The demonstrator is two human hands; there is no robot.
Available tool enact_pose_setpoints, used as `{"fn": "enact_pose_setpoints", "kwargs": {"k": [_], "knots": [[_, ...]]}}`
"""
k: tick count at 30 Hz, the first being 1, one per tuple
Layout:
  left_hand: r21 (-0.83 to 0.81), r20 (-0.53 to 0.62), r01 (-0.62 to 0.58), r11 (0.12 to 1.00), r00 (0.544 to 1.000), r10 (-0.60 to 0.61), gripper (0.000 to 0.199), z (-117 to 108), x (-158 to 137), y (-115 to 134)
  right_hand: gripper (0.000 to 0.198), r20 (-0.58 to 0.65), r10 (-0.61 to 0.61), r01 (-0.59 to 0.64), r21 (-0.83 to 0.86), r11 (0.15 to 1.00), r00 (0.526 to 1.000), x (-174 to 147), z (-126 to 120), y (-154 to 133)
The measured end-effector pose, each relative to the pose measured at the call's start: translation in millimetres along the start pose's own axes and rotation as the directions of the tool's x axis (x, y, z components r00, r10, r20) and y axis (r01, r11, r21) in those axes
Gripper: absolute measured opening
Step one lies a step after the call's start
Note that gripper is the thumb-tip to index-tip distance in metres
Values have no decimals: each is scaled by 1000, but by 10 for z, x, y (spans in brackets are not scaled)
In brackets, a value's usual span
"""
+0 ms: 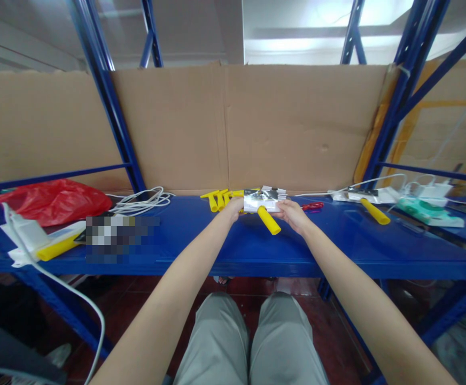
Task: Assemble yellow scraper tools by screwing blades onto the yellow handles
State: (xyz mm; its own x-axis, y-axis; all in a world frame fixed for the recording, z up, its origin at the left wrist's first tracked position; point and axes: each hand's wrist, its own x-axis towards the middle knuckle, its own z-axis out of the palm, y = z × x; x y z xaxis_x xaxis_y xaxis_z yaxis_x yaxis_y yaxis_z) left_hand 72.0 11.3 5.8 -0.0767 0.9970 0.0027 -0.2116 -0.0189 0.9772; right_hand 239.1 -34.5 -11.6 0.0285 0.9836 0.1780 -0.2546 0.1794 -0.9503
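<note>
Both my hands are at a flat silver-and-white piece with a black patch (260,200), held just above the blue shelf top. A yellow tubular handle (270,221) sticks out from it toward me. I cannot make out the tool's exact kind. My left hand (235,207) grips its left end, fingers closed and partly hidden behind it. At the right end, my right hand (291,214) has it pinched between thumb and fingers. Several yellow handle-like pieces (214,203) lie behind my left hand. Right of my right hand is a red-handled tool (313,206).
A similar yellow-handled piece (375,212) lies at the right, beside a green-and-white packet (429,211). At left are a red plastic bag (56,202), coiled white cable (148,200) and another yellow handle (57,248). Cardboard (297,128) backs the blue shelf (185,235).
</note>
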Motion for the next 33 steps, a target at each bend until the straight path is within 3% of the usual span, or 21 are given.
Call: {"fn": "enact_pose_setpoints", "kwargs": {"k": [5, 13, 20, 23, 26, 29, 33], "knots": [[-21, 76, 44, 999, 996, -42, 12, 2, 41, 2, 22, -4, 3, -3, 8, 1000, 1000, -17, 22, -5], [-13, 52, 41, 999, 998, -40, 25, -133, 36, -58, 22, -88, -29, 26, -30, 999, 996, -14, 72, 8], [-10, 84, 48, 999, 995, -47, 36, -149, -69, -21, 23, -214, -174, 154, -110, 982, 961, 296, 279, 32], [-3, 83, 38, 999, 996, -38, 44, -143, -90, -5, 22, -299, -192, 150, -159, 976, 935, 430, 364, 60], [-7, 43, 19, 1000, 999, -19, 47, -139, -89, -21, 18, -286, -186, 152, -137, 979, 940, 482, 372, 133], [-33, 66, -66, 997, 995, 68, 43, -130, -82, -73, 14, -270, -147, 128, -88, 988, 952, 456, 329, 199], [40, 109, -176, 984, 979, 170, 18, -135, -100, -137, 13, -293, -62, 56, -30, 998, 954, 367, 301, 192]]}}
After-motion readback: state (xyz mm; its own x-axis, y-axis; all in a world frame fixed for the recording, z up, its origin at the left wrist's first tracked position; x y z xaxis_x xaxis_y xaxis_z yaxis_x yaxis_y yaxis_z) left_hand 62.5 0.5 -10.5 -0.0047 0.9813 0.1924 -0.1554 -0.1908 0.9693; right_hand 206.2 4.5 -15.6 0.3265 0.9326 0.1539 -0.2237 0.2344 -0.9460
